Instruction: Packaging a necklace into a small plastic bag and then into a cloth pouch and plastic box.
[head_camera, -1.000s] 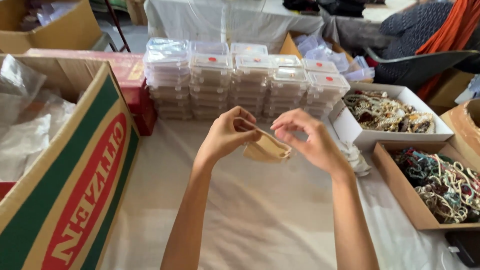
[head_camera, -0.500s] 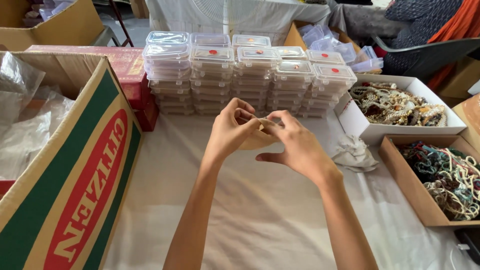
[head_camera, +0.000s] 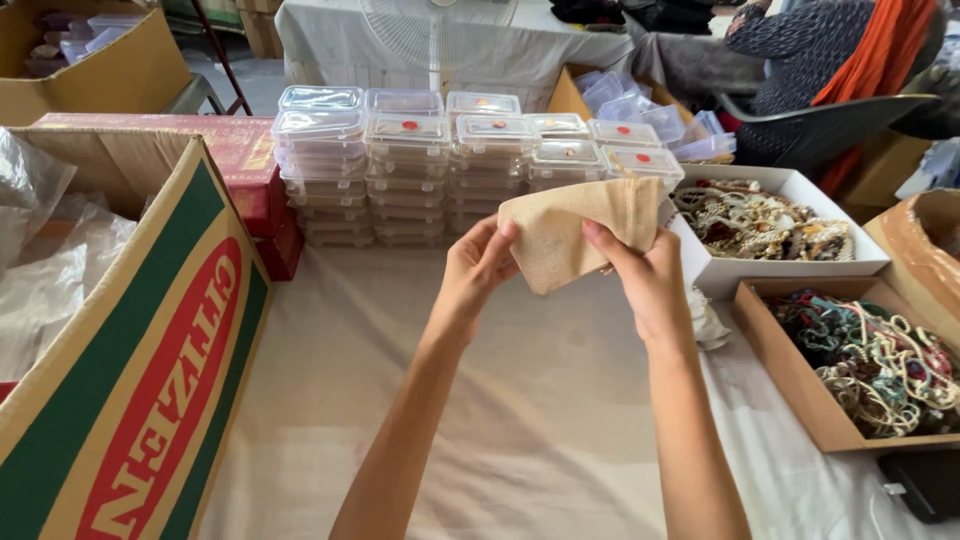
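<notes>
A flat beige cloth pouch (head_camera: 575, 228) is held up above the white-covered table (head_camera: 520, 400) in both hands. My left hand (head_camera: 478, 268) pinches its left edge with thumb and fingers. My right hand (head_camera: 640, 275) grips its lower right side, fingers behind the cloth. The pouch hangs tilted, in front of stacks of clear plastic lidded boxes (head_camera: 420, 165).
A large open cardboard carton (head_camera: 140, 340) with crumpled plastic inside stands at the left. A white box of beaded jewellery (head_camera: 765, 225) and a brown tray of tangled necklaces (head_camera: 860, 365) lie at the right. A fan and a seated person are beyond the table.
The pouch was small and folded between my fingers earlier; now it is spread open flat and lifted higher, with my hands further apart.
</notes>
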